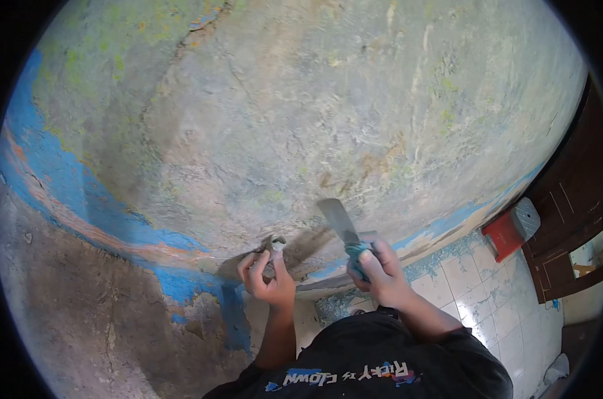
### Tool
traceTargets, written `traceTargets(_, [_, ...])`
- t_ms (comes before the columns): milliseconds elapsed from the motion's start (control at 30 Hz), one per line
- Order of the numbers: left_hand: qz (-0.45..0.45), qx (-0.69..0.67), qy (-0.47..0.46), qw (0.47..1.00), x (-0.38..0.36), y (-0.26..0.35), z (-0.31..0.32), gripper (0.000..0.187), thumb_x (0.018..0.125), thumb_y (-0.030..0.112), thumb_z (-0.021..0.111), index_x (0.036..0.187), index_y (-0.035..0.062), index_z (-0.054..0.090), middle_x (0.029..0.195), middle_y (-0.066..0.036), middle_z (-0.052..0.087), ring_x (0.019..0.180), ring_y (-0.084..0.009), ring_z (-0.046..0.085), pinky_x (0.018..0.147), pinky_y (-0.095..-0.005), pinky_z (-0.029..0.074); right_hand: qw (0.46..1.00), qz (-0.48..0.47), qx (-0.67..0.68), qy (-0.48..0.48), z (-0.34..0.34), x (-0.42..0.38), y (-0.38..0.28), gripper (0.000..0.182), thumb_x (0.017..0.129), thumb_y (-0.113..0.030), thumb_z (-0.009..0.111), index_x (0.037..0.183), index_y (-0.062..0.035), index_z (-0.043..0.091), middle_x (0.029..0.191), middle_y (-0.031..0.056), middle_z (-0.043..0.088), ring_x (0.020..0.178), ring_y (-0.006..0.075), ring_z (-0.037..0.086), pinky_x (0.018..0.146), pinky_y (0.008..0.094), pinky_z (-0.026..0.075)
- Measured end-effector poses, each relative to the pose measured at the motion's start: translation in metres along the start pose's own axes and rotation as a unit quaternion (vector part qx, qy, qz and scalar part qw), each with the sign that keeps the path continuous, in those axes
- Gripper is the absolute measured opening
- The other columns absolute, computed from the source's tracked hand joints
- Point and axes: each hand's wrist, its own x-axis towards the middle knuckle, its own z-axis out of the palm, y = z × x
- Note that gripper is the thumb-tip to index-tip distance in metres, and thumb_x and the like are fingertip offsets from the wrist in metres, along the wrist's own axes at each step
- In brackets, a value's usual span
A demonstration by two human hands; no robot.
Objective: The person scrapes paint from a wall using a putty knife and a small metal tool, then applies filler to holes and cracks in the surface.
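Observation:
My right hand (pixel 376 269) is wrapped round the teal handle of a putty knife (pixel 339 219), whose grey metal blade points up and left, close to the wall. To its left, my left hand (pixel 269 276) has its fingers curled round a small greyish-white object (pixel 277 247), too small to name for certain. Both hands are in front of the lower part of a worn wall (pixel 281 126), which shows grey-green plaster with cracks and rough patches. Blue paint (pixel 115 216) remains along its lower left edge.
Flakes litter the white tiled floor (pixel 471 276) at the lower right. A red stool (pixel 504 237) with a grey top stands there, beside a dark brown wooden cabinet (pixel 567 213). Bare grey-brown wall (pixel 82 299) with blue patches fills the lower left.

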Motion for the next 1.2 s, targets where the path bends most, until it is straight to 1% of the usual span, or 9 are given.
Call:
traceTargets(67, [-0.005, -0.002, -0.007, 1.000, -0.001, 0.000, -0.003, 0.024, 0.081, -0.003, 0.079, 0.102, 0.0014, 0.069, 0.104, -0.015, 0.061, 0.096, -0.0304, 0.061, 0.075, -0.0406, 0.052, 0.999, 0.028, 0.025, 0.002, -0.006, -0.005, 0.003, 0.026, 0.110, -0.026, 0.047, 0.129, -0.0079, 0.050, 0.079, -0.0010, 0.051, 0.060, 0.0046, 0.041, 0.053, 0.0222, 0.034])
traceTargets(200, [0.003, 0.012, -0.001, 1.000, -0.004, -0.003, -0.001, 0.026, 0.080, -0.001, 0.082, 0.102, 0.0025, 0.069, 0.103, -0.015, 0.061, 0.094, -0.0307, 0.061, 0.075, -0.0406, 0.052, 0.999, -0.028, -0.031, -0.029, 0.002, 0.005, 0.001, 0.027, 0.111, -0.030, 0.042, 0.130, -0.0112, 0.046, 0.076, 0.0040, 0.052, 0.052, 0.0054, 0.037, 0.046, 0.0227, 0.031])
traceTargets(300, [0.007, 0.001, -0.007, 1.000, -0.001, -0.002, -0.002, 0.027, 0.079, -0.002, 0.082, 0.102, 0.0026, 0.069, 0.101, -0.015, 0.061, 0.094, -0.0311, 0.061, 0.076, -0.0407, 0.051, 0.999, -0.026, -0.011, -0.033, 0.003, 0.004, 0.002, 0.028, 0.111, -0.032, 0.042, 0.130, -0.0112, 0.045, 0.075, 0.0042, 0.052, 0.052, 0.0055, 0.037, 0.047, 0.0228, 0.032])
traceTargets(400, [0.001, 0.009, -0.013, 1.000, -0.006, -0.006, -0.003, 0.028, 0.079, -0.003, 0.082, 0.102, 0.0029, 0.069, 0.101, -0.015, 0.061, 0.095, -0.0313, 0.061, 0.076, -0.0409, 0.051, 0.999, 0.019, 0.033, -0.024, 0.013, 0.001, -0.003, 0.027, 0.110, -0.026, 0.046, 0.131, -0.0091, 0.047, 0.078, -0.0016, 0.047, 0.059, 0.0050, 0.038, 0.051, 0.0226, 0.033])
traceTargets(533, [0.013, 0.011, -0.009, 1.000, -0.002, -0.002, -0.002, 0.031, 0.078, -0.006, 0.081, 0.105, 0.0041, 0.068, 0.101, -0.014, 0.061, 0.094, -0.0306, 0.061, 0.077, -0.0405, 0.050, 0.998, -0.028, -0.022, -0.046, 0.028, 0.018, -0.009, 0.030, 0.111, -0.027, 0.045, 0.134, -0.0082, 0.045, 0.078, -0.0016, 0.047, 0.060, 0.0041, 0.038, 0.051, 0.0226, 0.033])
traceTargets(733, [-0.002, -0.015, -0.024, 1.000, -0.001, -0.002, -0.005, 0.032, 0.078, -0.008, 0.079, 0.106, 0.0043, 0.067, 0.100, -0.012, 0.060, 0.093, -0.0295, 0.060, 0.077, -0.0394, 0.049, 0.997, 0.018, 0.039, -0.060, 0.032, 0.011, -0.017, 0.030, 0.111, -0.027, 0.045, 0.134, -0.0077, 0.046, 0.081, -0.0009, 0.052, 0.062, 0.0033, 0.042, 0.053, 0.0207, 0.034])
traceTargets(1000, [-0.016, -0.027, -0.019, 0.999, -0.004, -0.004, -0.004, 0.030, 0.079, -0.007, 0.078, 0.104, 0.0040, 0.067, 0.101, -0.013, 0.060, 0.090, -0.0281, 0.060, 0.073, -0.0387, 0.049, 1.000, 0.004, -0.006, -0.013, 0.047, 0.014, -0.021, 0.030, 0.111, -0.026, 0.045, 0.135, -0.0086, 0.047, 0.079, -0.0005, 0.052, 0.060, 0.0035, 0.041, 0.051, 0.0208, 0.035])
traceTargets(1100, [0.017, -0.009, -0.028, 0.999, -0.003, -0.009, -0.006, 0.030, 0.079, -0.006, 0.079, 0.104, 0.0030, 0.066, 0.101, -0.013, 0.059, 0.090, -0.0277, 0.060, 0.074, -0.0393, 0.050, 1.000, -0.004, 0.002, -0.022, 0.044, 0.011, -0.015, 0.030, 0.110, -0.025, 0.045, 0.135, -0.0087, 0.046, 0.080, -0.0009, 0.053, 0.061, 0.0038, 0.044, 0.052, 0.0214, 0.036])
traceTargets(1200, [-0.016, -0.017, 0.002, 1.000, -0.010, -0.012, 0.000, 0.028, 0.077, -0.005, 0.079, 0.101, 0.0073, 0.070, 0.096, -0.010, 0.061, 0.087, -0.0290, 0.059, 0.076, -0.0440, 0.046, 0.999, -0.015, -0.017, -0.029, 0.046, 0.018, -0.019, 0.030, 0.110, -0.024, 0.046, 0.136, -0.0084, 0.047, 0.079, -0.0019, 0.052, 0.062, 0.0039, 0.044, 0.053, 0.0219, 0.036])
